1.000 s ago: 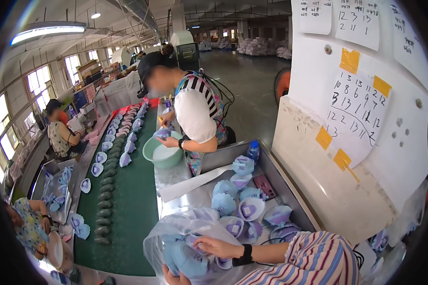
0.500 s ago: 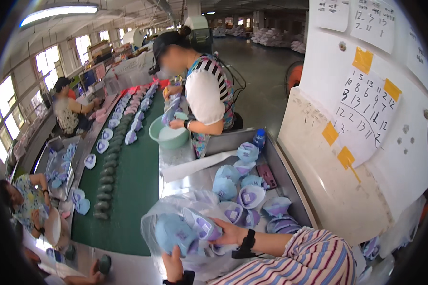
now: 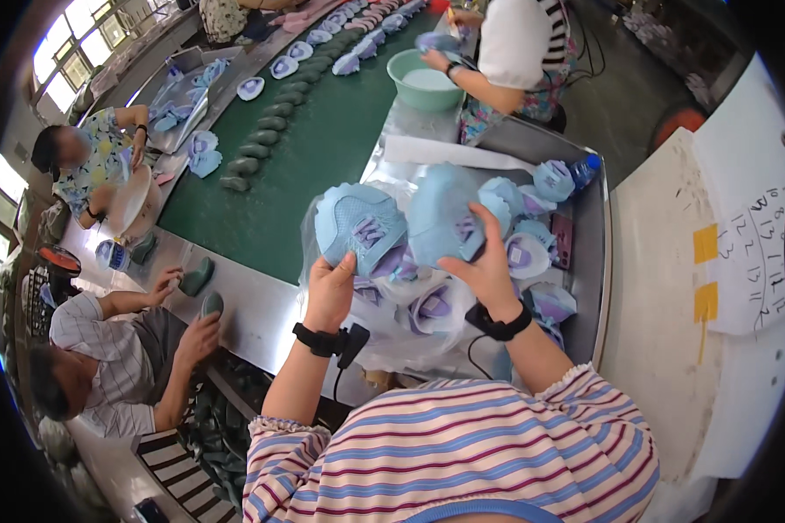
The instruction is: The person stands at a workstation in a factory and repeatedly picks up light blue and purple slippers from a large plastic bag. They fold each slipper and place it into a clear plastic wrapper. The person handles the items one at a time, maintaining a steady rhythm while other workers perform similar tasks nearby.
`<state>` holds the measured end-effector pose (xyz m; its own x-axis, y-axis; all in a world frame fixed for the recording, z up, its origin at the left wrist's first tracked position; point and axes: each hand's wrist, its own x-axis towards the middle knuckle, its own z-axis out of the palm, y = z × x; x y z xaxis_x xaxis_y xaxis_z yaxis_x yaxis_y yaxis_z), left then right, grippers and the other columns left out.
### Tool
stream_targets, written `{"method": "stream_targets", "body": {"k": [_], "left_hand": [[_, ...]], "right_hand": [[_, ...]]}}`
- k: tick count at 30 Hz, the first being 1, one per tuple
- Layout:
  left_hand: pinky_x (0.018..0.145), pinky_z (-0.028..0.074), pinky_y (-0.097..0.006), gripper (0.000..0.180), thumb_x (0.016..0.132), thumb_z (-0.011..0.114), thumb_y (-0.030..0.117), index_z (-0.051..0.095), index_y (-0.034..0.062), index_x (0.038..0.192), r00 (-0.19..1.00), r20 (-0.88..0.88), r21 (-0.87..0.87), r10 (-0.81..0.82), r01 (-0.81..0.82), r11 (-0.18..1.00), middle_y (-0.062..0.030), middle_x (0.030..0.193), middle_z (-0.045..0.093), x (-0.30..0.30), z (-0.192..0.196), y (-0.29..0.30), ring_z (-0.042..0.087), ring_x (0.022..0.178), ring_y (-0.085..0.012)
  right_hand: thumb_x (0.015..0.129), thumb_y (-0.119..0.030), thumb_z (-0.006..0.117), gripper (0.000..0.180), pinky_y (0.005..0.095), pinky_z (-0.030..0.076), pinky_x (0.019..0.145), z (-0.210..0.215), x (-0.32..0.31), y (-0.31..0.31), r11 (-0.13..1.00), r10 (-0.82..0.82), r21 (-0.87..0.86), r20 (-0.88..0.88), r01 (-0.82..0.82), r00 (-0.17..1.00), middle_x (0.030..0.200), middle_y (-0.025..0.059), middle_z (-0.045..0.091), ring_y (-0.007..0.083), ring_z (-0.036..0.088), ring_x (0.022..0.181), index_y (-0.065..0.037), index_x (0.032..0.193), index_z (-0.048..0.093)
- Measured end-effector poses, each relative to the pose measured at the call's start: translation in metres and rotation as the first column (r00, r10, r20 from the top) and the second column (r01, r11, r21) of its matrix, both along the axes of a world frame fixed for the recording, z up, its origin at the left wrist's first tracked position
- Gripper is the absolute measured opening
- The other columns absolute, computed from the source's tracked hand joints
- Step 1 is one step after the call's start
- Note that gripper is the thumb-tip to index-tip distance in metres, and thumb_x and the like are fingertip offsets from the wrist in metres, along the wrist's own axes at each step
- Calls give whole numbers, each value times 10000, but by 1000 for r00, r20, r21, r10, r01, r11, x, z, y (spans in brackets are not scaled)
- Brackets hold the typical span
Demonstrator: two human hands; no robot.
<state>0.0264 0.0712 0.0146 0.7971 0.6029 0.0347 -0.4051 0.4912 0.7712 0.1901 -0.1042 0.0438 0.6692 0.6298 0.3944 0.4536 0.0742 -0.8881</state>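
Since previous frame: both hands raised, one blue upper each. Left hand [image 3: 330,292] pinches left upper [image 3: 344,218]; right hand [image 3: 490,272] pinches right upper [image 3: 436,213], over plastic bag [image 3: 373,347]. Purple emblems on both; handwritten figures on sheet [image 3: 753,257], far right.

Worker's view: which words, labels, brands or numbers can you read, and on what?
White sheet: handwritten numbers, partly legible; I won't copy them.
Blue upper in left hand: purple emblem, not copied.
Second upper in right hand: similar emblem, blurred.
Label in loose upper: too small to read.
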Motion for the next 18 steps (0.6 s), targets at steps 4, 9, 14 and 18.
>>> {"method": "stream_targets", "body": {"k": [4,9,14,18], "left_hand": [[945,359,-365,323,842,520,41,473,-20,1156,1000,-8,-35,-25,24,999,-105,1164,535,-4,6,-1,506,1074,-220],[868,405,-308,266,838,509,16,521,-30,1100,992,-94,11,-80,82,997,-89,1076,578,2,6,-11,545,973,-173],[786,437,-294,245,775,580,51,569,11,1016,859,-487,432,-156,392,812,-132,1063,560,16,15,-23,551,941,-203],[816,419,-363,367,698,650,43,556,32,1052,954,-301,873,17,268,407,-200,1090,459,22,23,-39,493,975,-350]], "right_hand": [[589,-311,800,853,396,275,992,13,-12,5,997,45,-70,147,-35,988,1266,160,334,314,321,1193,-73,1269,344],[625,-325,778,932,364,278,994,0,-13,3,942,332,106,-412,-317,848,1273,132,364,267,352,1187,-55,1346,252],[665,-319,750,877,300,343,950,-4,12,-17,867,488,378,-776,-325,400,1283,79,395,181,420,1139,-37,1342,269],[675,-239,752,750,276,401,883,-39,16,-35,872,408,232,-831,-431,378,1148,36,509,153,504,1031,-50,1289,366]]}}
